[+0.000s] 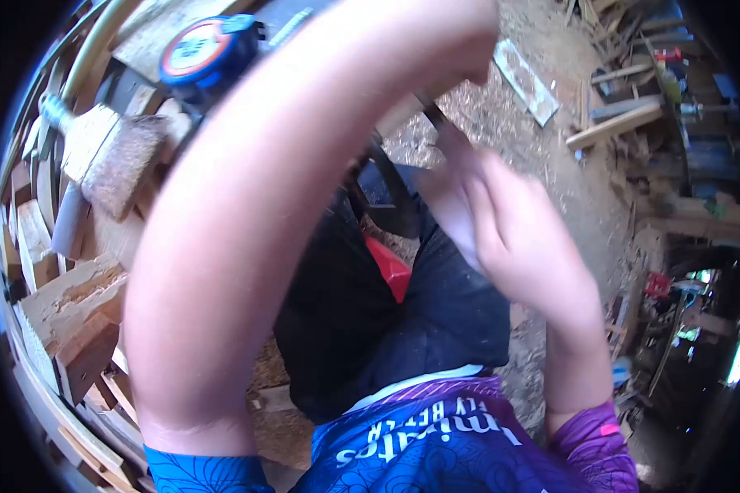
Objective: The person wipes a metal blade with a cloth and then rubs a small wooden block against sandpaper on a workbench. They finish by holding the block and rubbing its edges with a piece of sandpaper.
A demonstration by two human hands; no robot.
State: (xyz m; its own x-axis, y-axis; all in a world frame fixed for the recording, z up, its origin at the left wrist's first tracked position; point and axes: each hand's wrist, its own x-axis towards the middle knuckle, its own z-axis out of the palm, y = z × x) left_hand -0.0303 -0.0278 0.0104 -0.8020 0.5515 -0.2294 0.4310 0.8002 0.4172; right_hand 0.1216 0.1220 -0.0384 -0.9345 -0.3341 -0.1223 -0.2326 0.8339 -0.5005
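My left arm (230, 222) crosses the left half of the view in a long bend towards the top centre. Its hand is mostly hidden at the top, so its fingers cannot be read. My right hand (522, 218) is in front of my lap, blurred, its fingers bent around the lower end of a dark, flat, narrow piece (452, 140). What kind of thing this is does not show. Below the arm, dark metal parts (395, 205) stand between my legs. A red object (389, 267) lies lower between the thighs.
To the upper left is a blue round-topped device (197, 53) with an orange ring. Near it lies a pale block with a rough brown end (115, 160). Wood offcuts (70, 304) pile up at left. A board (526, 82) lies on the dusty floor, with more timber (617, 123) at right.
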